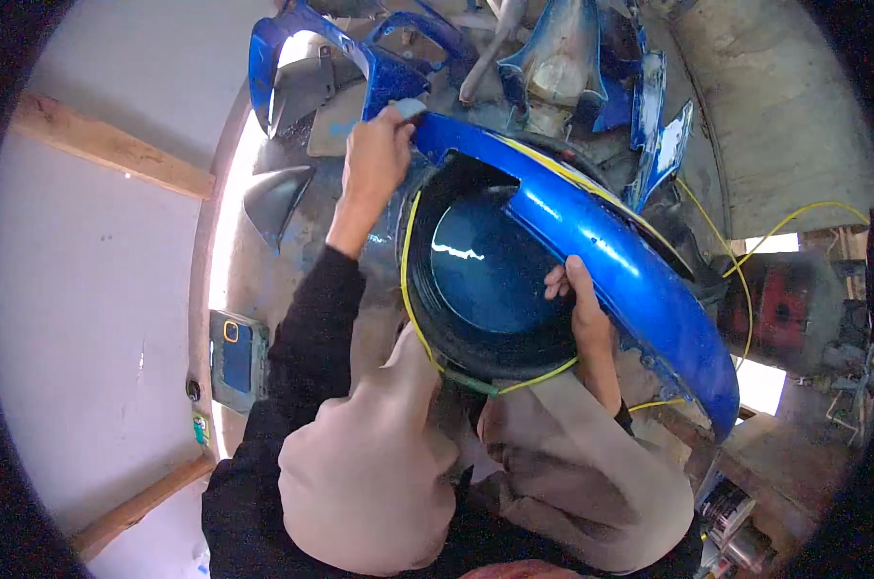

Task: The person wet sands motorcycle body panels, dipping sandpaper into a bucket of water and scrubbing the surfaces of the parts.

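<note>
A long, curved, glossy blue motorcycle fairing panel [615, 253] with a yellow-and-white stripe slants over a round black tub [423, 309] of dark water. My left hand [374, 159] is closed at the panel's upper left end. Its fingers pinch a small pale grey piece [410, 108] that looks like folded sandpaper, against or just by the panel's tip. My right hand [588, 304] grips the panel's lower edge near its middle, thumb on the blue face; some of its fingers are hidden beneath. The tub sits between my knees.
More blue fairing parts [389, 77] lie beyond the tub, along with a pale worn panel [558, 72] and a dark triangular piece [278, 198]. A phone [239, 359] rests at the left by the wall. A yellow cord [749, 299] loops at the right near a red-and-black machine [784, 304].
</note>
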Motion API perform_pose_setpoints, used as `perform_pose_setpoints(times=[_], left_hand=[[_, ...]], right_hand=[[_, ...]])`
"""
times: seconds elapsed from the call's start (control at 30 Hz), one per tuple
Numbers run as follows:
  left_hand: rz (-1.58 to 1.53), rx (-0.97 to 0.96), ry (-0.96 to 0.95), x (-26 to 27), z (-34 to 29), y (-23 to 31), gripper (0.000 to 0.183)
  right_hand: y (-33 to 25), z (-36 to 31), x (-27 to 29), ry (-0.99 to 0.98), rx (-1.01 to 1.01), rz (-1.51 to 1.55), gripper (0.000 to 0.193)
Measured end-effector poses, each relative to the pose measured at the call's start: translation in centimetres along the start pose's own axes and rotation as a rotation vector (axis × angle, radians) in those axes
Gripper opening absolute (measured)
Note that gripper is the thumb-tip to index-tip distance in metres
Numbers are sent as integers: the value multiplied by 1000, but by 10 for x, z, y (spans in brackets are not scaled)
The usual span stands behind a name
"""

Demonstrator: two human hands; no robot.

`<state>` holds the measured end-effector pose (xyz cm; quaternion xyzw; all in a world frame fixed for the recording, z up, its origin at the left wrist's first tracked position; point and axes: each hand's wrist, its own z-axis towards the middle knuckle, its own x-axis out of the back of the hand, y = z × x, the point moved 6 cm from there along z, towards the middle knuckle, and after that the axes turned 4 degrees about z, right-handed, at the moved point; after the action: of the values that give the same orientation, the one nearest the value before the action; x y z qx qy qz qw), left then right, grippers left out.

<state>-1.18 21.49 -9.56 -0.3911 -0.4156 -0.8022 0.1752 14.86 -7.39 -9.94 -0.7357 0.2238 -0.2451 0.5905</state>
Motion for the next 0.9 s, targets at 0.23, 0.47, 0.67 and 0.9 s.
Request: perform_pose_setpoints(times=[0.23, 0.47, 0.67, 0.9], left_hand=[[83, -14, 62, -1, -6, -8, 16], [-86, -221, 40, -6, -41, 59, 20], [-146, -165, -11, 0, -21, 43, 18], [16, -42, 50, 7, -11, -3, 20]], right_hand=[[5, 0, -4, -27, -22, 36, 44], [6, 4, 8, -18, -11, -4, 44], [5, 5, 7, -32, 9, 40, 45], [7, 4, -8, -79, -37, 27, 46]])
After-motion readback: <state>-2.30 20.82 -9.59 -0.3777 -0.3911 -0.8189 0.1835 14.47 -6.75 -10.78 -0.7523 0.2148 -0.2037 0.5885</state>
